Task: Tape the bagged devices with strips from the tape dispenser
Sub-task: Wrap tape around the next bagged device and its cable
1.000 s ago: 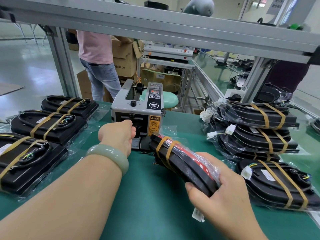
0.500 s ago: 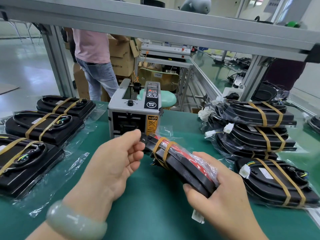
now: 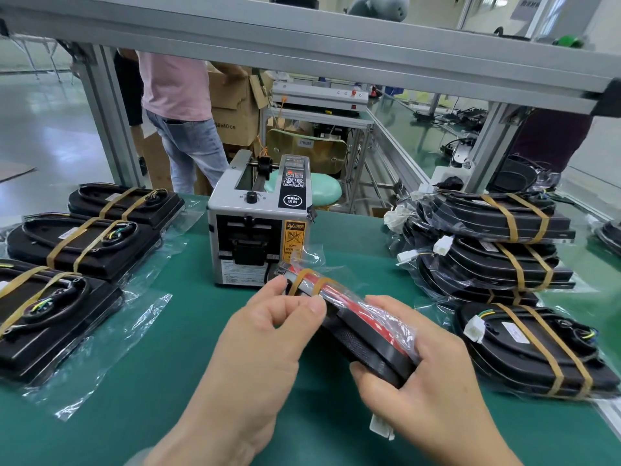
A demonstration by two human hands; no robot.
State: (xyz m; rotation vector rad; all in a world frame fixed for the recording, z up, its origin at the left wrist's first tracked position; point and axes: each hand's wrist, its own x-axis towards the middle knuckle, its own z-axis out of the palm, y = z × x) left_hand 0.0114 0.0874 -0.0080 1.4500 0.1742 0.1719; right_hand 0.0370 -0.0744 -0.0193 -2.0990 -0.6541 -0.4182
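We hold one bagged device [image 3: 364,334] over the green counter [image 3: 188,381] with both hands, just short of the tape dispenser [image 3: 258,230].

Our right hand [image 3: 426,391] is wrapped around the near end, thumb on top and fingers curled beneath. Our left hand [image 3: 268,334] pinches the far end between thumb and fingertips, right beside two tan bands [image 3: 304,279] that ring the device. We cannot tell whether a strip sits under those fingertips. The device is tilted, its far end near the dispenser's front at twelve o'clock. At nine o'clock, three banded devices [image 3: 84,237] lie in a row on the counter. At three o'clock there is a stack [image 3: 497,257] of others. A person in a pink shirt [image 3: 174,85] stands beyond the counter at eleven o'clock.
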